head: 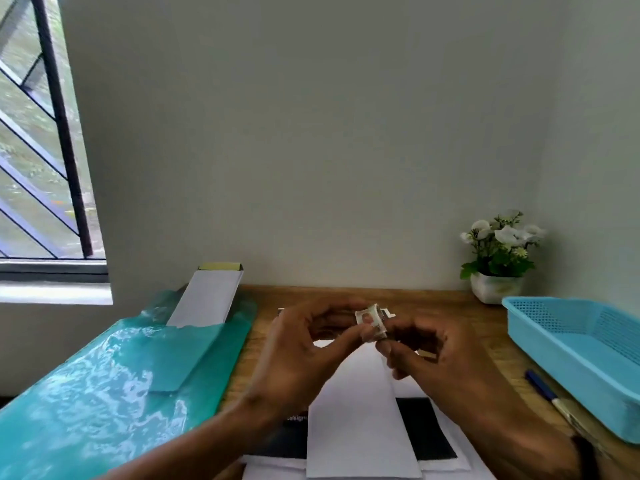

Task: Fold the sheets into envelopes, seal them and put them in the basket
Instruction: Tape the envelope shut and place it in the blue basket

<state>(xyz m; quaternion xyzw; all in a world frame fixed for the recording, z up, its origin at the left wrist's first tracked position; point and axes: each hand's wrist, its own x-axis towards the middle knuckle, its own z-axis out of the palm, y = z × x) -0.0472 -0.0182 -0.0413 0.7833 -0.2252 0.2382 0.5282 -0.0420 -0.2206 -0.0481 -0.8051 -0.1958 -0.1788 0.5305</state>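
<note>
Both hands are working above the middle of the wooden table [450, 306]. The left hand [304, 355] and the right hand [420, 351] are together pinching a small sticker-like slip [371, 322] — the fingers of each hand are curling onto it, holding it off the surface. Beneath the hands, a folded white sheet [360, 431] is lying lengthwise on a black-and-white printed page [426, 431]. The blue basket [568, 337] is sitting at the right edge, with a pen [545, 386] just beside its near wall. A stack of white sheets [207, 296] is leaning at the far left on teal plastic wrap [86, 393].
</note>
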